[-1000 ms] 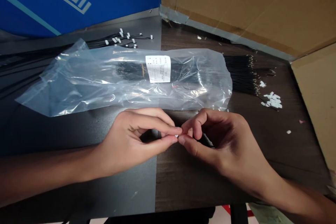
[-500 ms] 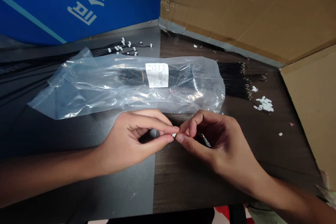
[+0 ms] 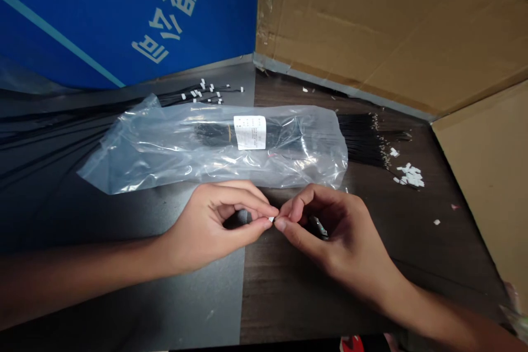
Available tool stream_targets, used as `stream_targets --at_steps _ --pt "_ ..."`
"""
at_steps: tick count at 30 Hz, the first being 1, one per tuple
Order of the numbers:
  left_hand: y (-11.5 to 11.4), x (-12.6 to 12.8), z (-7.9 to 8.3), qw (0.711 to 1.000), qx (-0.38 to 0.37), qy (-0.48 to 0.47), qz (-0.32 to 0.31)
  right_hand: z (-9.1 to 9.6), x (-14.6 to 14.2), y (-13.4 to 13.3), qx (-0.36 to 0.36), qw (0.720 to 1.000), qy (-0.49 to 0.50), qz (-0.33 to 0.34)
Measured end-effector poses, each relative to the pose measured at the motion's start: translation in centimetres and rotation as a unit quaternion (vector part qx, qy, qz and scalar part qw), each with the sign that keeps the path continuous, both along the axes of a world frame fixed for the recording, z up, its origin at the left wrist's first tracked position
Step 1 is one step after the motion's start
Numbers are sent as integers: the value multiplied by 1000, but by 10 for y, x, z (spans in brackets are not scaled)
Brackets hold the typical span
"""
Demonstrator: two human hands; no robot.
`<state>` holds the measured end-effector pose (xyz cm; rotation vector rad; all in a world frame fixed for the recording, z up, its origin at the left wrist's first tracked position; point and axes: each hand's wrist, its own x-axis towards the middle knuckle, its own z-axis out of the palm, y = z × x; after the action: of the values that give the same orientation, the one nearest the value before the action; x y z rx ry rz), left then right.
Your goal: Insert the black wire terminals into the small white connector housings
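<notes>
My left hand and my right hand meet at the middle of the table, fingertips almost touching. A tiny white connector shows between them, pinched at the left thumb and forefinger. Its wire end is hidden by my fingers. Inside my right hand's curled fingers sits a dark slim item with a shiny edge, partly hidden. Just beyond my hands lies a transparent plastic bag holding a bundle of black wires, with a white printed label.
Loose black wires with white connectors lie behind the bag. More black wires and a heap of white connectors lie at right on the table, which is part grey, part dark wood. Cardboard and a blue printed board stand behind.
My view has tilted, so the table items sit lower and nearer the centre. My hands stay together at the white connector, their fingers drawn slightly closer.
</notes>
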<state>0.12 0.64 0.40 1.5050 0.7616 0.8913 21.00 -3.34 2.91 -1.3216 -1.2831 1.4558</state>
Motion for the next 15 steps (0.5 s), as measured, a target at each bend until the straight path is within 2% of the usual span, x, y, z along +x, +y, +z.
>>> stream_targets --at_steps 5,8,10,13,15 --pt "3 -1 2 999 -21 -26 16 0 1 4 16 1000 -27 0" --pt "7 -5 10 998 -39 -43 22 2 4 5 48 997 -54 13" --pt "12 -8 20 995 -62 -60 44 6 8 5 81 994 -69 24" --pt "27 -18 43 988 -91 -98 81 16 16 6 127 988 -80 37" --pt "42 -34 61 988 -54 -94 107 25 23 6 153 983 -89 50"
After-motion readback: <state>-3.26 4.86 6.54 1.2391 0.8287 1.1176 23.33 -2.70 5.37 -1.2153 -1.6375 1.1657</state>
